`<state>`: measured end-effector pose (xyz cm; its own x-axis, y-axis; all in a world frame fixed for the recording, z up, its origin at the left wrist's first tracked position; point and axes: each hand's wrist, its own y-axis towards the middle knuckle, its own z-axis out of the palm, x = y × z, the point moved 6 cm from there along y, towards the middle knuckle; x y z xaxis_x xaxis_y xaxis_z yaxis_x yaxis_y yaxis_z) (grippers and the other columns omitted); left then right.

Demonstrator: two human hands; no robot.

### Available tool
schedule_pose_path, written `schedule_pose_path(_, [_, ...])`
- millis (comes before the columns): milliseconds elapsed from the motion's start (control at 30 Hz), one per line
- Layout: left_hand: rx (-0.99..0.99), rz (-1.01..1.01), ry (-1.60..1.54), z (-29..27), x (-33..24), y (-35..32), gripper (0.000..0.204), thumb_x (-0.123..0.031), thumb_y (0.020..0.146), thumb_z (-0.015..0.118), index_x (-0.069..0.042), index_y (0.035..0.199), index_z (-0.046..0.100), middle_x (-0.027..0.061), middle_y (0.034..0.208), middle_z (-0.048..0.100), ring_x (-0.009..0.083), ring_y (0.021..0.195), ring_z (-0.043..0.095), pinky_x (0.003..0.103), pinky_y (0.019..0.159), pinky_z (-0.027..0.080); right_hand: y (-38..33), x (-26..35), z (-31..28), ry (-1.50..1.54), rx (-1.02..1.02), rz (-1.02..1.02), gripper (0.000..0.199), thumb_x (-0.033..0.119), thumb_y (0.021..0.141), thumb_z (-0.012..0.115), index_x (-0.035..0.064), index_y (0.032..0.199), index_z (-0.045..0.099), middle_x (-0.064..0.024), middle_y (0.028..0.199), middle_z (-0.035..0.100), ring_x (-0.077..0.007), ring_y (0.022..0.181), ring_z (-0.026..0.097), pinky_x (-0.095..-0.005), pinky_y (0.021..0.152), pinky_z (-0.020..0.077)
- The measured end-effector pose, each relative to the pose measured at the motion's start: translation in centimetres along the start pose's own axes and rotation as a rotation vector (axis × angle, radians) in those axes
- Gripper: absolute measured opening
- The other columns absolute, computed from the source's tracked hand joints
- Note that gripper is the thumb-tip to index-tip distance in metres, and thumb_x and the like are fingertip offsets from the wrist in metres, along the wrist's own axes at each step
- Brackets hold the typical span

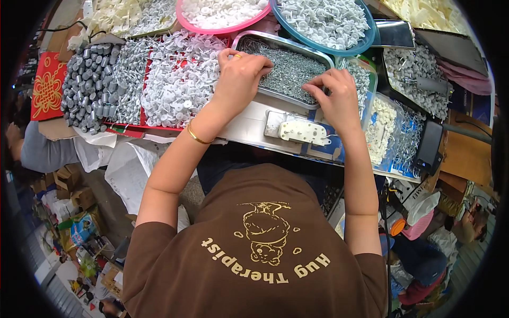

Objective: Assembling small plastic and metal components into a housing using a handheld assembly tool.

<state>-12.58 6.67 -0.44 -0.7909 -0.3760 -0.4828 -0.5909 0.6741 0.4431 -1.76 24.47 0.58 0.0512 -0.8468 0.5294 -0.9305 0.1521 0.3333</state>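
A metal tray (315, 105) full of small metal pins (289, 71) lies in front of me. Over its left side is my left hand (239, 74), its thumb and fingertips pinched together above the pins. My right hand (336, 93) bends over the tray's right end, also in a pinch. Anything held between either set of fingertips is too small to make out. Just nearer than the tray, an off-white plastic mechanism (305, 131) with small holes rests on the work surface, against a small metal plate (273, 123).
White plastic pieces (177, 79) and grey metal cylinders (90, 87) are heaped at the left. Behind the tray stand a pink basin (225, 31) and a teal basin (339, 52) with white parts. Cream parts (380, 130), metal pieces (408, 138) and a black device (428, 148) sit at right.
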Motion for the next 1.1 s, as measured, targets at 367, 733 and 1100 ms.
schedule_pose_path(367, [0.302,-0.155,-0.367,-1.9,-6.4,-4.0,0.009,-0.018,0.082,0.080,-0.013,0.086,0.074,-0.0054,0.089,0.071,0.0112,0.091,0.063,0.035,0.098,0.029,-5.0,4.9,-3.2,0.099,0.100,0.092,0.006,0.006,0.083,0.076,0.0032,0.088,0.076,-0.0090,0.084,0.073,-0.0235,0.079,0.069,-0.0341,0.070,0.0517])
schedule_pose_path(733, [0.157,-0.245,-0.401,-3.0,-6.4,-5.2,0.007,-0.012,0.081,0.080,-0.011,0.087,0.076,-0.0025,0.089,0.075,0.0108,0.084,0.067,0.039,0.098,0.034,-1.2,0.1,-0.6,-0.041,0.000,-0.012,0.010,0.012,0.079,0.079,0.0081,0.086,0.075,-0.0072,0.081,0.060,-0.0281,0.085,0.057,-0.0394,0.077,0.0469])
schedule_pose_path(1100, [0.152,-0.083,-0.209,-3.2,-6.8,-5.0,0.006,-0.018,0.079,0.080,-0.019,0.085,0.078,-0.0069,0.083,0.070,0.0135,0.084,0.061,0.040,0.092,0.028,-0.4,0.0,0.3,-0.032,0.016,-0.046,0.011,0.011,0.076,0.080,0.0050,0.079,0.071,-0.0062,0.081,0.060,-0.0264,0.083,0.055,-0.0380,0.077,0.0461])
